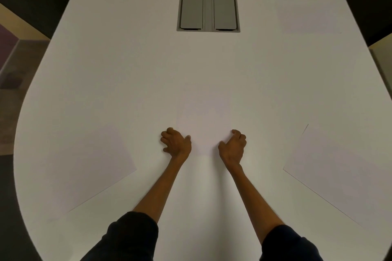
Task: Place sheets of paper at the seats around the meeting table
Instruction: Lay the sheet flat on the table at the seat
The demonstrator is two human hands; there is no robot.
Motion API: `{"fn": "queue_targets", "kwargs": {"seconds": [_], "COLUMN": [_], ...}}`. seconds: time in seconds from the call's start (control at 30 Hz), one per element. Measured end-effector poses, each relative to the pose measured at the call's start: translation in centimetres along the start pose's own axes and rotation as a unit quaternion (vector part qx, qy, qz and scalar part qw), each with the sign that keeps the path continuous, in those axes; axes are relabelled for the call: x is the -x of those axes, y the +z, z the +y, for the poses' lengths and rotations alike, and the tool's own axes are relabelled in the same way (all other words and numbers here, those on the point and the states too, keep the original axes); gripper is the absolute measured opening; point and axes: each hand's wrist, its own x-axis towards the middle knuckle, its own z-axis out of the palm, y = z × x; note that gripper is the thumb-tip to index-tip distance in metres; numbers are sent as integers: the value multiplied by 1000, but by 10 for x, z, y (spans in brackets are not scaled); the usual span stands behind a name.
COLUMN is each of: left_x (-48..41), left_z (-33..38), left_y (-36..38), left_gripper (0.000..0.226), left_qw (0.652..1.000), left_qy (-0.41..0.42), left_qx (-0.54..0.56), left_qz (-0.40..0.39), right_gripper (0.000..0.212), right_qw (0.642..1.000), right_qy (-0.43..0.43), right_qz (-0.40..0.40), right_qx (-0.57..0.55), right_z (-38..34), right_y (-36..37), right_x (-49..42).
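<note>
Sheets of paper lie flat on the white table (131, 65): a centre sheet (204, 121) straight ahead between the hands, a left sheet (93, 167) and a right sheet (339, 176) angled near the rounded end, and a faint far sheet (307, 19) at the right edge. Left hand (176, 142) and right hand (233, 146) rest on the centre sheet's near corners, fingers curled, thumbs pressing the paper; neither grips anything. A grey hatch (209, 5) sits mid-table.
</note>
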Motion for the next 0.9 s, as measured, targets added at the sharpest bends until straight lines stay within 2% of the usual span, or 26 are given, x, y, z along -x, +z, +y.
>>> {"fn": "queue_targets", "kwargs": {"seconds": [0.17, 0.27, 0.4, 0.57, 0.63, 0.77, 0.9], "left_x": [-5, -9, -8, -6, -6, -2, -4], "left_z": [-3, -7, -13, -15, -18, -27, -35], "left_y": [-5, -4, -4, -16, -21, -30, -34], "left_gripper": [76, 80, 72, 65, 59, 47, 24], "left_qw": [993, 973, 942, 906, 912, 944, 950], "left_qy": [-13, -63, -92, -116, -92, 9, 67], "left_qx": [112, 224, 322, 403, 392, 311, 272], "left_qz": [-20, -14, -8, -48, -74, -110, -137], "right_gripper": [62, 63, 64, 57, 57, 51, 29], "right_qw": [1000, 998, 989, 966, 955, 937, 946], "right_qy": [4, 3, 40, 113, 132, 149, 123], "right_qz": [10, 16, 25, 26, 19, -31, -73], "right_qx": [-27, -64, -137, -229, -265, -314, -291], "right_z": [0, 2, 0, -5, -5, -1, 0], "right_y": [-1, -2, -2, -5, -8, -20, -30], "right_x": [1, 2, 7, 8, 5, -3, -1]}}
